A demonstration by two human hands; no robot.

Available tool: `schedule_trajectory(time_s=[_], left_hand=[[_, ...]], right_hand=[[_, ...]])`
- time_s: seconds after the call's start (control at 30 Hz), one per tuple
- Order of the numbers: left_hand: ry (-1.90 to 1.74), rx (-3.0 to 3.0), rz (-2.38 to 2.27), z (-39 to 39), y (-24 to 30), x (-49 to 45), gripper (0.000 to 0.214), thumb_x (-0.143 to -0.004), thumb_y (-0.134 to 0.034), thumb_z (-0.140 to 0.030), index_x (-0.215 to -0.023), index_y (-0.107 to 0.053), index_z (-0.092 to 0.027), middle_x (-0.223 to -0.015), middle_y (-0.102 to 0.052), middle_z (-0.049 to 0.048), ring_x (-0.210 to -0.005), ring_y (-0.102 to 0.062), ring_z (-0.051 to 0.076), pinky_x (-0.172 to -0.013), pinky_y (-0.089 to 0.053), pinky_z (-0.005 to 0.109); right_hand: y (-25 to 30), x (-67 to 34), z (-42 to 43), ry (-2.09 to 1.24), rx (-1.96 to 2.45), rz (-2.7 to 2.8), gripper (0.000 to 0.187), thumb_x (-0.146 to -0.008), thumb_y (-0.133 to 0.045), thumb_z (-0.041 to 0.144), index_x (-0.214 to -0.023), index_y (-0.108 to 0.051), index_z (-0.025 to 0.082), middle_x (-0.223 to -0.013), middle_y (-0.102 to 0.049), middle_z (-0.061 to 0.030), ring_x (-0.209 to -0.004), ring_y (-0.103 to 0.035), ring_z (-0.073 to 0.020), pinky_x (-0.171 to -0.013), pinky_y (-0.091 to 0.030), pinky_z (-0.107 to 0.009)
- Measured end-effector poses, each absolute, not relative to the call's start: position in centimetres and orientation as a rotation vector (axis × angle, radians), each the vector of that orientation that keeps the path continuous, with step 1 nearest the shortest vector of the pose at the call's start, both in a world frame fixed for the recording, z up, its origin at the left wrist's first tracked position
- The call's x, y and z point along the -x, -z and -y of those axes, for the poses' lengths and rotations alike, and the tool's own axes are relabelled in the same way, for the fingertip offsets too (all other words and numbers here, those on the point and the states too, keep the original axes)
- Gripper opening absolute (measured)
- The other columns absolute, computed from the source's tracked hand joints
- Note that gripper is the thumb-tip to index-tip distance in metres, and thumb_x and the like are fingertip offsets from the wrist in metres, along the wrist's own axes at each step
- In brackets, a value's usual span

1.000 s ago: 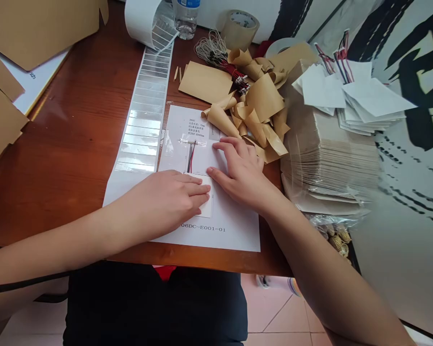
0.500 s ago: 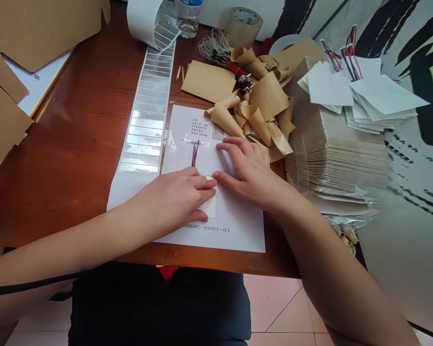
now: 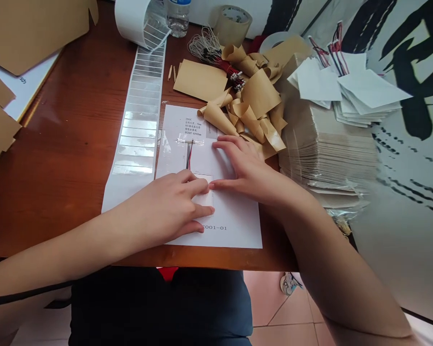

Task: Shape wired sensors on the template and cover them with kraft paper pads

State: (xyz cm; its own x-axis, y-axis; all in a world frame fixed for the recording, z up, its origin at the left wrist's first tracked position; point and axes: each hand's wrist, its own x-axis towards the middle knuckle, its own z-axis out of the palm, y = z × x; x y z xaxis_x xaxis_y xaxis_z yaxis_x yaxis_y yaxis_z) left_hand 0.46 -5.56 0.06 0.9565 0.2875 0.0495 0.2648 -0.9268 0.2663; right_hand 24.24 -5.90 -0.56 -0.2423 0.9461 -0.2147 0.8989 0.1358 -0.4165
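A printed white template sheet (image 3: 238, 226) lies at the table's front edge. On it sits a small white square piece (image 3: 205, 197) with red and black wires (image 3: 189, 157) running up to a strip of clear tape (image 3: 190, 142). My left hand (image 3: 166, 209) lies on the sheet with its fingers loosely curled over the white piece, pressing it down. My right hand (image 3: 247, 170) rests flat beside it, fingers stretched out, the thumb tip touching the piece's right edge.
A long strip of clear labels (image 3: 139, 120) unrolls from a white roll (image 3: 132, 17) on the left. Curled brown backing papers (image 3: 252, 105), a wire bundle (image 3: 209, 48), a tape roll (image 3: 233, 24), a bottle (image 3: 176, 17) and stacked white pieces (image 3: 328, 139) crowd the right. Cardboard (image 3: 29, 29) lies at the far left.
My left hand has slid a little toward me and now covers part of the printed code. My right thumb has moved in against the white piece. The camera shifted slightly.
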Motion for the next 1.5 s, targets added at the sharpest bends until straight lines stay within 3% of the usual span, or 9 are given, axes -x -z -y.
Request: schedule_trajectory(time_s=[0.13, 0.43, 0.77, 1.07, 1.27, 1.4, 1.5], left_hand=[[-0.150, -2.822, -0.415, 5.2, -0.1, -0.1, 0.024, -0.100, -0.063, -0.040, -0.111, -0.081, -0.027, -0.119, -0.071, 0.0092, -0.109, -0.065, 0.026, -0.092, -0.055, 0.037], [-0.334, -2.966, -0.537, 4.8, 0.8, -0.2, 0.028, -0.105, -0.053, -0.022, -0.100, -0.079, -0.014, -0.113, -0.081, 0.0082, -0.099, -0.074, 0.023, -0.083, -0.060, 0.035], [-0.314, -3.012, -0.547, 5.0, 1.4, -0.9, 0.029, -0.104, -0.056, -0.027, -0.123, -0.072, -0.013, -0.129, -0.076, 0.0091, -0.108, -0.069, 0.028, -0.088, -0.054, 0.043], [-0.186, -2.885, -0.525, 3.7, 1.1, 0.0, 0.041, -0.096, -0.072, -0.041, -0.130, -0.072, -0.018, -0.133, -0.074, 0.0108, -0.115, -0.066, 0.027, -0.094, -0.050, 0.039], [-0.140, -2.782, -0.532, 3.3, 1.2, 0.3, 0.044, -0.091, -0.078, -0.039, -0.130, -0.072, -0.020, -0.138, -0.072, 0.0086, -0.114, -0.065, 0.026, -0.098, -0.052, 0.038], [-0.154, -2.656, -0.493, 2.6, 1.2, 0.5, 0.040, -0.088, -0.080, -0.036, -0.125, -0.074, -0.021, -0.142, -0.068, 0.0080, -0.121, -0.061, 0.026, -0.104, -0.052, 0.040], [-0.228, -2.617, -0.628, 2.0, 1.1, 0.7, 0.064, -0.078, -0.089, -0.041, -0.135, -0.067, -0.024, -0.159, -0.050, 0.0131, -0.141, -0.046, 0.034, -0.115, -0.044, 0.052]], right_hand=[[0.3, -23.9, 6.3, -0.760, 1.921, 2.311, 0.096, -0.072, -0.080, 0.056, -0.153, -0.039, 0.024, -0.169, -0.027, -0.0166, -0.156, -0.024, -0.0427, -0.123, -0.026, -0.066], [0.1, -22.5, 7.2, -0.814, 2.002, 2.347, 0.113, -0.065, -0.084, 0.063, -0.158, -0.033, 0.024, -0.175, -0.014, -0.0176, -0.160, -0.011, -0.0448, -0.124, -0.021, -0.071], [0.6, -21.7, 7.6, -0.813, 1.948, 2.417, 0.126, -0.063, -0.081, 0.074, -0.163, -0.025, 0.021, -0.176, -0.005, -0.0209, -0.162, 0.005, -0.0466, -0.125, -0.012, -0.072], [1.0, -21.9, 7.5, -0.828, 1.910, 2.430, 0.133, -0.059, -0.083, 0.078, -0.164, -0.025, 0.020, -0.176, -0.001, -0.0222, -0.160, 0.007, -0.0498, -0.123, -0.012, -0.076], [0.8, -22.2, 7.2, -0.805, 1.913, 2.443, 0.110, -0.076, -0.072, 0.076, -0.162, -0.028, 0.024, -0.176, -0.008, -0.0193, -0.162, 0.000, -0.0470, -0.122, -0.015, -0.075], [0.6, -22.3, 7.0, -0.776, 1.970, 2.414, 0.094, -0.084, -0.066, 0.070, -0.160, -0.032, 0.025, -0.176, -0.017, -0.0164, -0.160, -0.013, -0.0459, -0.120, -0.022, -0.072], [0.8, -22.2, 6.9, -0.694, 1.954, 2.354, 0.080, -0.090, -0.057, 0.066, -0.157, -0.037, 0.027, -0.171, -0.028, -0.0149, -0.153, -0.026, -0.0460, -0.115, -0.030, -0.071]])
